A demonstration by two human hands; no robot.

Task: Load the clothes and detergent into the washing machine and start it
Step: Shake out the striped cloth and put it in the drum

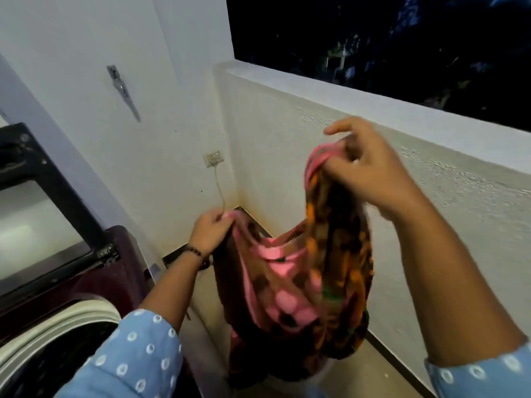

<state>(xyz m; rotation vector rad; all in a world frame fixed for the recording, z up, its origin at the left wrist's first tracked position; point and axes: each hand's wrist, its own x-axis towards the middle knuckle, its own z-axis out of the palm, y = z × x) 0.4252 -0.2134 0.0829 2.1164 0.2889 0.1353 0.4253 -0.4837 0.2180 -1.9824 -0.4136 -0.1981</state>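
Note:
A patterned cloth (290,285) in pink, brown and orange hangs in the air between my hands, to the right of the washing machine. My left hand (211,231) pinches one pink edge of it low down. My right hand (370,170) grips the other end higher up, fingers curled round the bunched fabric. The maroon top-loading washing machine (112,271) stands at the lower left with its glass lid (43,214) raised; the white rim of its dark drum opening (57,331) shows below my left sleeve.
A white corner wall carries a power socket (214,158) with a cord running down. A low balcony wall (373,133) runs along the right, dark outside beyond it. A tiled floor strip (373,372) lies between machine and wall. A metal latch (122,87) is fixed to the left wall.

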